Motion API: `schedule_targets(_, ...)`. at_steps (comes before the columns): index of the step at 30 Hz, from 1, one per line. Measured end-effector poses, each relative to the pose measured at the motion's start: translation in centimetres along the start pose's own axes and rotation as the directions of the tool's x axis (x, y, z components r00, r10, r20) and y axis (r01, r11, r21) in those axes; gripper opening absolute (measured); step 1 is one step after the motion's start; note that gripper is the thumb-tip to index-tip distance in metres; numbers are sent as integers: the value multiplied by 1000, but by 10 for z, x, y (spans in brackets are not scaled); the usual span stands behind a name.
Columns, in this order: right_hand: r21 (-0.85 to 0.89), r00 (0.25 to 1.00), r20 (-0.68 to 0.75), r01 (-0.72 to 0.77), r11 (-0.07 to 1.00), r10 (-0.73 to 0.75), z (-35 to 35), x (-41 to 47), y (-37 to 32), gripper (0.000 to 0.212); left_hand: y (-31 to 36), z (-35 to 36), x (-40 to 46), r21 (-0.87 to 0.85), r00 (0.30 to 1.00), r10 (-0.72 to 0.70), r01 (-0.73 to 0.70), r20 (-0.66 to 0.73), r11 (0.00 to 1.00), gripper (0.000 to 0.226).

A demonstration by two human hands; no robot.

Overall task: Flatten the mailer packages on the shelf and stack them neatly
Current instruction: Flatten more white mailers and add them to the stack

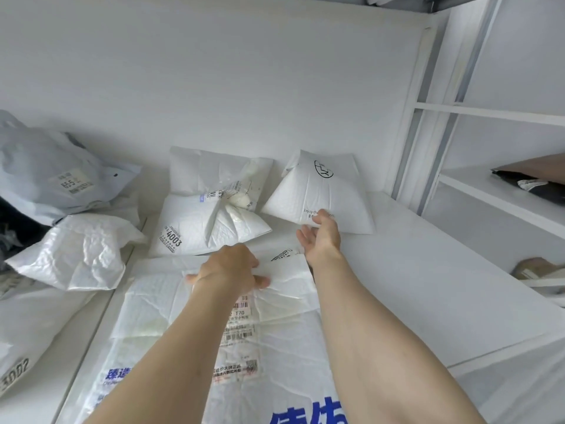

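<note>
Mailers lie all over the white shelf [428, 270] in front of you. Your left hand [229, 269] rests palm down on a flat mailer [159, 301], with the fingers spread and pressing on its far edge. That flat mailer sits on top of a big mailer [275, 377] with blue letters and barcode labels, close to you.

Your right hand [321, 237] is just beside the left one, a bit farther away. Its fingers are loose and spread, and the thumb touches the near edge of a puffy mailer [318, 194]. You are not gripping it. This puffy mailer has a round black mark and small print. It leans back against the wall [214, 87].

To the left of it are two more puffy mailers. The near one [208, 224] says 4003, and the far one [214, 172] stands behind it, touching the wall.

Farther left, past a gap in the shelf, a crinkled white mailer [79, 252] lies near a grey bag [55, 179] marked 655. Another mailer [18, 362] marked 3002 sits at the left edge.

On your right, more white shelves [489, 191] hold a dark package [532, 182].
</note>
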State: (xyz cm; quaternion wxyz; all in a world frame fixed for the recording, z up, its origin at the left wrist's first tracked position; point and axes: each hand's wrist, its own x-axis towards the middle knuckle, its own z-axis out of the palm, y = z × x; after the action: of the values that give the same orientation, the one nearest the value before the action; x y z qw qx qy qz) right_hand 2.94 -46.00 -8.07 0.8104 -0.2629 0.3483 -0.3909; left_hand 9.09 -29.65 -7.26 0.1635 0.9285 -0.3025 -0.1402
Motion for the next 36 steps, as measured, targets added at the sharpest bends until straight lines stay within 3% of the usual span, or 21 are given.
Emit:
schedule_targets(8,141,999,-14,-46,989,48,-5,8,-2,18,4,-3,-8,0,999,-44,44,-24,999,53)
schedule_targets(14,153,988,121,-116,981,98,-7,4,-11,38,8,-6,-15,11,998,-57,57,0,998,48)
schedule_targets(16,125,989,118,-105,986,91,-3,0,-13,35,10,-7,-18,13,998,-65,65,3,998,45)
schedule_targets(18,3,997,-73,18,1000,-18,1,2,-14,22,11,-9,-19,11,997,-72,72,3,997,44)
schedule_targets(20,-250,904,-325,202,947,-279,-2,10,-18,25,11,-8,-18,8,997,-72,72,-1,997,45)
schedule_targets(21,-336,844,-377,258,906,-381,-6,14,-22,27,10,-8,-17,8,997,-71,71,-3,997,45)
schedule_targets(24,-448,762,-443,269,853,-473,-23,24,-38,35,6,-4,-8,-8,999,-50,50,-17,999,44)
schedule_targets(26,-552,789,-391,212,806,-475,-35,31,-47,34,6,-3,-4,-8,999,-43,43,-26,999,48)
schedule_targets(27,-670,808,-330,164,724,-488,-40,33,-48,31,6,-2,-2,-4,999,-39,39,-27,999,50)
schedule_targets(28,-817,820,-247,110,566,-516,-43,34,-48,30,5,-2,-1,1,999,-33,33,-26,999,50)
schedule_targets(30,-992,827,-2,67,103,-562,-48,37,-44,26,5,0,1,9,999,-29,30,-31,1000,48)
schedule_targets(32,-966,849,190,71,-251,-493,-48,38,-36,27,4,1,1,16,999,-27,27,-35,999,49)
schedule_targets(34,-926,891,201,36,-377,-408,-48,39,-29,36,4,1,1,15,999,-29,29,-34,999,52)
schedule_targets(36,-915,920,135,-27,-403,-367,-49,39,-27,55,3,1,1,19,999,-36,36,-32,999,52)
